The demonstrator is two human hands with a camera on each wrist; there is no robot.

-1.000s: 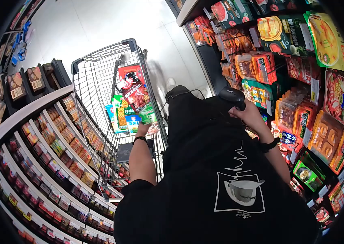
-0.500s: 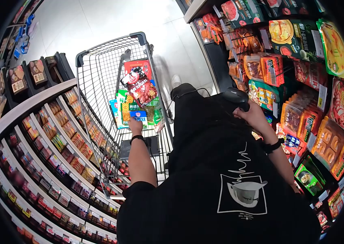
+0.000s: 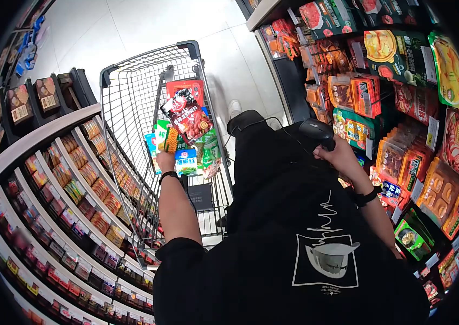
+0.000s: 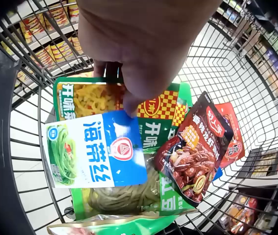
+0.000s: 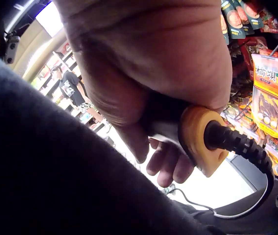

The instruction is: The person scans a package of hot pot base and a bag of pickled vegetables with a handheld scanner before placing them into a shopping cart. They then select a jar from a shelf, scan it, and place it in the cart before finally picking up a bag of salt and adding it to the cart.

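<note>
Inside the cart basket, my left hand (image 3: 165, 161) (image 4: 139, 49) pinches the upper edge of a green packet with yellow food pictured on it (image 4: 97, 98), thumb on its front. A blue and white packet (image 4: 95, 152) (image 3: 186, 161) lies over part of that packet, just below the thumb. Dark red pouches (image 4: 195, 152) and a green packet with long strands (image 4: 124, 198) lie beside and under them. At the right, my right hand (image 3: 340, 154) (image 5: 153, 63) grips a black handheld scanner (image 3: 317, 131) with a yellow end and a cable (image 5: 244, 147).
The wire cart (image 3: 148, 60) stands between a low shelf (image 3: 40, 141) of small packs at left and a rack of hanging food packets (image 3: 397, 149) at right. Pale floor (image 3: 132, 21) lies ahead. A person in dark clothes (image 5: 72, 88) stands in the background of the right wrist view.
My left hand has moved leftward across the packets, from the green packets at the cart's right side past the blue and white one. The right hand keeps its grip on the scanner.
</note>
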